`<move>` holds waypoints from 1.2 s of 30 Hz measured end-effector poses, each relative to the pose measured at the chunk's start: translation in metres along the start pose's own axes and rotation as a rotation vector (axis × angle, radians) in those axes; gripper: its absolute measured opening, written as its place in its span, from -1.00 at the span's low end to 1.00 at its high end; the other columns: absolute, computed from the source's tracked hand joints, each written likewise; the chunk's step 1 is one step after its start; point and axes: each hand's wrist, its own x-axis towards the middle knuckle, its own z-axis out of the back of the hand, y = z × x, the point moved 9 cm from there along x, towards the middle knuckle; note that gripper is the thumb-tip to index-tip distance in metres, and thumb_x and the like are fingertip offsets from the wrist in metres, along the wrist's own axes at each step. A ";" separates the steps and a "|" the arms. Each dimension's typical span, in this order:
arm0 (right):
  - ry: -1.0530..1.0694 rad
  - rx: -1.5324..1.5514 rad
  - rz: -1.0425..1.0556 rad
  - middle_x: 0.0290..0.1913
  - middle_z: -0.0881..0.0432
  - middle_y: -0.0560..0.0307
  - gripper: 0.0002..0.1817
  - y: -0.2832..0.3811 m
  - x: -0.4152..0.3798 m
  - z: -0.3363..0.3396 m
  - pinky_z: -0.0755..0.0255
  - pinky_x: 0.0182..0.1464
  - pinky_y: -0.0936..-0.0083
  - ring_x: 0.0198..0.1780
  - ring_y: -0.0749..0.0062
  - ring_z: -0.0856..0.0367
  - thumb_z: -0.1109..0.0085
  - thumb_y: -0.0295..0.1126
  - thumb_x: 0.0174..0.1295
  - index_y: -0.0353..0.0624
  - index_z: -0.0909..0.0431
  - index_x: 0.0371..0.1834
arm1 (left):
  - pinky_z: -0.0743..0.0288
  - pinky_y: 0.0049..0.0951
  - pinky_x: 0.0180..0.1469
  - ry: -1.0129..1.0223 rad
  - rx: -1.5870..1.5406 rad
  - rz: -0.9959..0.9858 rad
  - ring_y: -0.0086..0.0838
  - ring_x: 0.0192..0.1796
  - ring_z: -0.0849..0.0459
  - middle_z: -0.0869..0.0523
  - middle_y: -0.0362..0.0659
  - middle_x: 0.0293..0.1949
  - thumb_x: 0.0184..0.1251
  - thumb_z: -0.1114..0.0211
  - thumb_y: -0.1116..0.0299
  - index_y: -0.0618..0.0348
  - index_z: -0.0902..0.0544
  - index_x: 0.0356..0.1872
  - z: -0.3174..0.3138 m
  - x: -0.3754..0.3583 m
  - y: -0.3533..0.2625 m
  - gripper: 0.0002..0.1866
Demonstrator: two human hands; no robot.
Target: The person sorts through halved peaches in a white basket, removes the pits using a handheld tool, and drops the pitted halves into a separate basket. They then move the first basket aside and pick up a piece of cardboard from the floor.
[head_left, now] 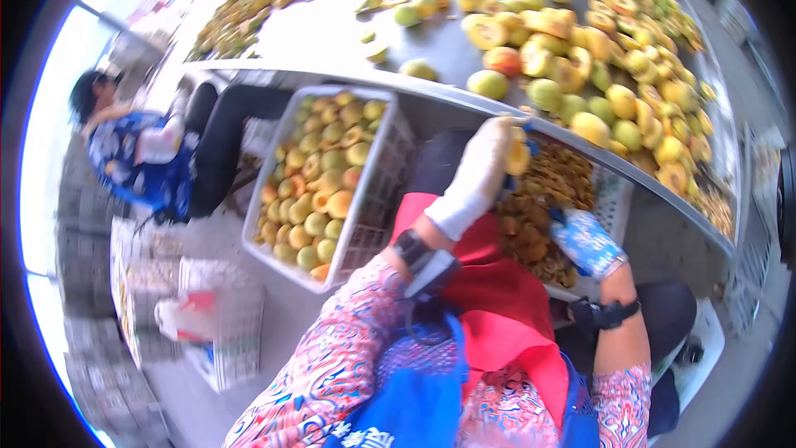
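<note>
My left hand (485,162), in a white glove, is closed on a yellow peach piece (518,158) at the table's near edge. Something blue shows beside that piece, too blurred to name. My right hand (590,245), in a blue-and-white patterned glove, is lower and to the right, its fingers curled. What those fingers hold, if anything, I cannot make out. Below and between both hands is a crate of brown-orange scraps (539,199), which look like peach stones and pieces.
A metal table (448,37) carries many whole and halved yellow-green peaches (572,50). Left of my legs stands a white crate (391,129) full of peaches. Another person (145,149) sits at the far left. More crates (224,315) stand on the floor behind.
</note>
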 end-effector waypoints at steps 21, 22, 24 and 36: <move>0.373 0.162 -0.648 -0.52 -0.56 -0.02 -0.64 -0.005 -0.020 -0.038 -0.44 -0.48 0.30 -0.54 0.23 -0.58 -0.14 -0.14 0.29 -0.30 -0.51 -0.22 | -0.48 -0.22 0.17 -0.923 1.278 0.133 0.01 0.14 -0.58 -0.54 0.16 0.13 0.16 -0.39 0.14 0.21 -0.49 0.22 0.463 -0.282 -0.077 -0.38; 0.387 0.166 -0.660 -0.56 -0.54 0.01 -0.64 -0.013 -0.021 -0.043 -0.46 -0.55 0.32 -0.59 0.26 -0.57 -0.14 -0.14 0.29 -0.30 -0.49 -0.25 | -0.45 -0.22 0.20 -0.908 1.271 0.162 0.01 0.15 -0.57 -0.54 0.12 0.14 0.16 -0.38 0.14 0.17 -0.49 0.23 0.476 -0.284 -0.078 -0.39; 0.373 0.149 -0.659 -0.56 -0.54 -0.01 -0.63 -0.024 -0.024 -0.048 -0.46 -0.53 0.30 -0.59 0.24 -0.57 -0.13 -0.12 0.30 -0.30 -0.49 -0.26 | -0.43 -0.23 0.23 -0.892 1.263 0.190 0.01 0.17 -0.56 -0.54 0.08 0.16 0.17 -0.37 0.13 0.13 -0.49 0.24 0.497 -0.282 -0.079 -0.39; 0.437 -0.061 -0.159 -0.29 -0.59 -0.29 -0.65 -0.052 -0.034 -0.072 -0.46 -0.11 0.10 -0.16 -0.08 -0.60 -0.11 -0.17 0.24 -0.29 -0.54 -0.19 | -0.47 -0.16 0.16 -0.533 1.623 0.430 -0.12 0.12 -0.62 -0.65 -0.06 0.12 0.17 -0.24 0.17 -0.07 -0.55 0.20 0.552 -0.265 -0.036 -0.49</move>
